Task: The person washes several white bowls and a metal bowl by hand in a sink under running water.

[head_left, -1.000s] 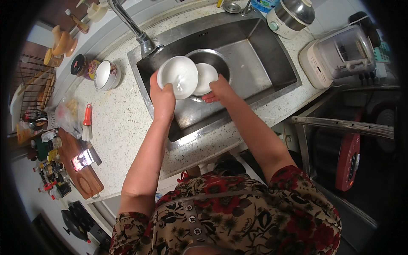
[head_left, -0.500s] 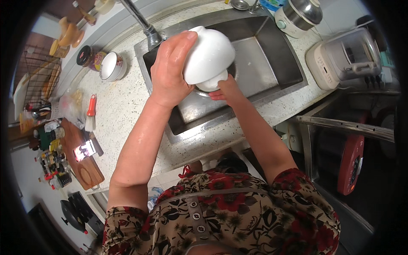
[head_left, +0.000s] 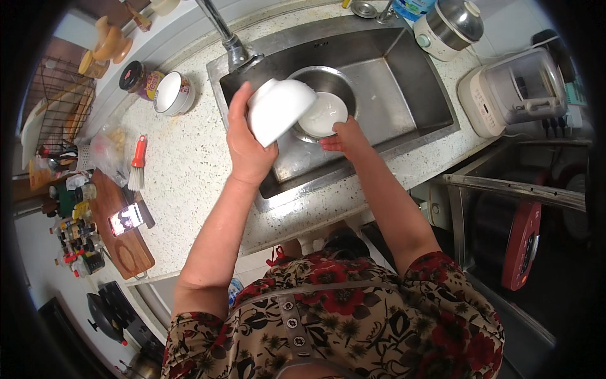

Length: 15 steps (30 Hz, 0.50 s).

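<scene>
My left hand [head_left: 248,146] is spread wide around a large, glossy white bowl [head_left: 281,110], probably ceramic, tipped with its mouth toward the near right. My right hand [head_left: 346,138] is nearly closed, thumb above and fingers below, on the near right rim of a small, shallow white bowl [head_left: 324,115]. That one sits over a round, shiny metal basin [head_left: 333,81] in the rectangular stainless-steel sink [head_left: 379,101]; I can't tell whether it rests there or hangs from my grip, nor whether the bowls touch.

I'd expect both to be stiff, smooth, slippery when wet and easily chipped, the large one heavier. It wants a broad hold across wall and rim; the small one, a rim pinch. The basin's edge and the chrome faucet [head_left: 236,52] at far left crowd me; the sink floor offers more room rightward.
</scene>
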Tool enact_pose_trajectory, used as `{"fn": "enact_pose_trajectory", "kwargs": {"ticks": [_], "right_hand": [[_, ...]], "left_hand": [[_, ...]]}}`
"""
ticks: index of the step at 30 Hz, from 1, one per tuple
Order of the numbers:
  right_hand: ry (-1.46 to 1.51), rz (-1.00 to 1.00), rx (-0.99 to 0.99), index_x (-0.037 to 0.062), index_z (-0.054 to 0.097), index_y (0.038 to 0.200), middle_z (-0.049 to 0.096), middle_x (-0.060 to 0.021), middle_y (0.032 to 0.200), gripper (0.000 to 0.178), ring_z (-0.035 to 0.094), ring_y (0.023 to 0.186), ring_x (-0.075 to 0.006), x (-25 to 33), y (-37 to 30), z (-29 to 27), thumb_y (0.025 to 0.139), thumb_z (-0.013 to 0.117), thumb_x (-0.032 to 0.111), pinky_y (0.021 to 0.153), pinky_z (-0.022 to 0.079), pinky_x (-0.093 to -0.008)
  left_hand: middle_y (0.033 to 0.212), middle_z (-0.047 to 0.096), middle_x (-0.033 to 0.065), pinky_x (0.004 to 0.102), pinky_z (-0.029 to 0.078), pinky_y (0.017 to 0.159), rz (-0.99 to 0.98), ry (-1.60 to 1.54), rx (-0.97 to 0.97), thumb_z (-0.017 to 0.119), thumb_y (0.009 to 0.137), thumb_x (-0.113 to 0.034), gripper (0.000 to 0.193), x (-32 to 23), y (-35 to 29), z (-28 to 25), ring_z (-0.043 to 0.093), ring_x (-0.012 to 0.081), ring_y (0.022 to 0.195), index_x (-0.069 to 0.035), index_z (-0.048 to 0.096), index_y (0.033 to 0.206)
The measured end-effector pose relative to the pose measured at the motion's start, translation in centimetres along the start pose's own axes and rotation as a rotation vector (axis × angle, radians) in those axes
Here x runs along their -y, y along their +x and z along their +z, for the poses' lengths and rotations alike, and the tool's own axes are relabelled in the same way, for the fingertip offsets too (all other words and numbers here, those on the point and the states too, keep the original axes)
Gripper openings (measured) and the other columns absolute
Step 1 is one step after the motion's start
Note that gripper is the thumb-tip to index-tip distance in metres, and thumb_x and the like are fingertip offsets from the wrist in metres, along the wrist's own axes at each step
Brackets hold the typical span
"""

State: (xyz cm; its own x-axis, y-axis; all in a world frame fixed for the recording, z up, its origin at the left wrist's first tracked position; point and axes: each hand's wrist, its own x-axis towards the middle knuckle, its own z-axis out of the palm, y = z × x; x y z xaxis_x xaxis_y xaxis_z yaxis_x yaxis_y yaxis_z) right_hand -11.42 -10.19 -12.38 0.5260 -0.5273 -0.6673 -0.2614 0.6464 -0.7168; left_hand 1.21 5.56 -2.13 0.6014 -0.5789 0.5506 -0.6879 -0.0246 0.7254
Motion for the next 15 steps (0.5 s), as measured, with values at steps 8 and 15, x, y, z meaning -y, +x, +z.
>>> {"fn": "enact_pose_trajectory", "kwargs": {"ticks": [8, 15], "right_hand": [[0.041, 0.007, -0.055, -0.0009, 0.031, 0.128, 0.055, -0.0277, 0.107, 0.045, 0.067, 0.076, -0.0351, 0.6, 5.4, -0.9, 0.083, 0.034, -0.003, 0.059, 0.06, -0.0413], [-0.03, 0.083, -0.2, 0.0064, 0.031, 0.132, 0.052, -0.0258, 0.115, 0.048, 0.065, 0.079, -0.0408, -1.3, 13.1, 0.9, 0.085, 0.031, -0.003, 0.06, 0.059, -0.0488]], "left_hand": [[0.121, 0.052, 0.0181, 0.0384, 0.05, 0.087, -1.269, -0.979, -0.238, 0.049, 0.089, -0.015, 0.047, 3.1, -3.1, -0.5, 0.056, 0.0277, 0.107, 0.0, 0.035, 0.13], [0.126, 0.05, 0.0184, 0.0395, 0.049, 0.092, -1.363, -1.008, -0.275, 0.056, 0.091, -0.03, 0.058, 4.1, -4.5, -1.3, 0.055, 0.0293, 0.113, 0.002, 0.033, 0.134]]}}
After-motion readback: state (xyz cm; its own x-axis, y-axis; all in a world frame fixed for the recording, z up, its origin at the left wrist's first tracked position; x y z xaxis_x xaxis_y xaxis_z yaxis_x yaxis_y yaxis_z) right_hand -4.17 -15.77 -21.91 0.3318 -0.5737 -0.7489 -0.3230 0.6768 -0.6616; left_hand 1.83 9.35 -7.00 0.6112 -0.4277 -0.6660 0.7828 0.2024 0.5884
